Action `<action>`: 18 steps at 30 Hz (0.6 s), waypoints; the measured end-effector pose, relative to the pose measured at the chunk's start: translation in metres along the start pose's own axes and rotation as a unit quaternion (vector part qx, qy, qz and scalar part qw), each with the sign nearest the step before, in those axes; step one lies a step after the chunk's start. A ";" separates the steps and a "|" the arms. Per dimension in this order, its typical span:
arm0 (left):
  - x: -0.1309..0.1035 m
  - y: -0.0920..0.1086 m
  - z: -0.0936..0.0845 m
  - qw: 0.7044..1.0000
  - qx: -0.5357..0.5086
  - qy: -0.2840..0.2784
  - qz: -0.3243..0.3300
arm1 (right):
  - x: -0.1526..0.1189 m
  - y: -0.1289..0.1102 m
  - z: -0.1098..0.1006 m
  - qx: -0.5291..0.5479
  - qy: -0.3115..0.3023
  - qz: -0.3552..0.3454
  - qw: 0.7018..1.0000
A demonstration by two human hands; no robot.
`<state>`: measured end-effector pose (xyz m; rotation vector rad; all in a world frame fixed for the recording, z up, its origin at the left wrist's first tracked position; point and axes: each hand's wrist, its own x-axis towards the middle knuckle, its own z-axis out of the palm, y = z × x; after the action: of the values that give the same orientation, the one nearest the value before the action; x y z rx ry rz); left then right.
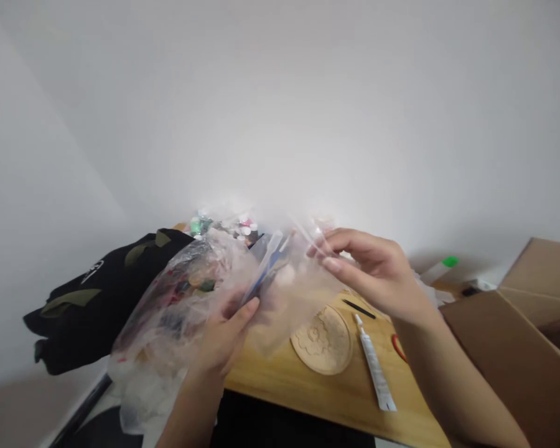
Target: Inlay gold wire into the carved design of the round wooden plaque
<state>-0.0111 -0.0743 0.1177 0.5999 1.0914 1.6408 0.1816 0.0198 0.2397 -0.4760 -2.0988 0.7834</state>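
My left hand (pixel 226 336) is closed around the lower left of a clear plastic bag (pixel 303 289), raised above the table. A translucent plastic dropper (pixel 270 249) and a slim blue item (pixel 262 278) stick up from that grip; whether they lie inside the bag or against it, I cannot tell. At the bag's upper right edge, the thumb and fingers of my right hand (pixel 373 270) pinch the thin film. Below the bag, a round carved wooden disc (pixel 324 345) rests on the table. A white tube (pixel 376 367) lies to its right, with a black pen-like stick (pixel 358 308) behind.
A large plastic bag of mixed items (pixel 168 305) bulges at left beside black cloth (pixel 112 298). Small paint pots (pixel 245 230) sit behind. On the right stand an open cardboard box (pixel 508 354) and a green-capped bottle (pixel 441 269). A red-orange loop (pixel 396 348) shows beside my right forearm.
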 end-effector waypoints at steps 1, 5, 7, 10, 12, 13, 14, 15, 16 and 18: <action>0.002 -0.003 0.004 1.000 -0.011 -0.001 -0.004 | -0.003 -0.001 -0.008 0.037 -0.056 0.025 0.997; 0.005 -0.010 0.011 0.996 -0.027 -0.081 0.005 | -0.007 -0.004 -0.027 0.006 -0.129 0.109 0.986; 0.005 -0.010 0.012 0.994 -0.024 -0.105 0.007 | -0.007 -0.003 -0.026 -0.039 -0.127 0.137 0.982; 0.004 -0.010 0.013 0.994 -0.023 -0.108 -0.003 | -0.007 0.001 -0.020 -0.018 -0.128 0.167 0.977; 0.004 -0.010 0.013 0.995 -0.025 -0.098 -0.016 | -0.007 0.006 -0.016 0.017 -0.138 0.174 0.975; 0.005 -0.010 0.013 0.995 -0.027 -0.090 -0.023 | -0.006 0.008 -0.015 0.039 -0.143 0.177 0.973; 0.005 -0.011 0.012 0.996 -0.030 -0.082 -0.029 | -0.006 0.010 -0.013 0.063 -0.149 0.183 0.970; 0.006 -0.012 0.011 0.996 -0.035 -0.074 -0.034 | -0.005 0.011 -0.012 0.085 -0.154 0.190 0.966; 0.006 -0.013 0.010 0.996 -0.039 -0.069 -0.041 | -0.004 0.013 -0.010 0.104 -0.157 0.197 0.962; 0.007 -0.015 0.007 0.995 -0.041 -0.069 -0.060 | -0.003 0.015 -0.007 0.132 -0.162 0.208 0.956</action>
<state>-0.0006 -0.0644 0.1068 0.5735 0.9366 1.5098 0.1898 0.0322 0.2311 -0.6904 -2.1690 1.4497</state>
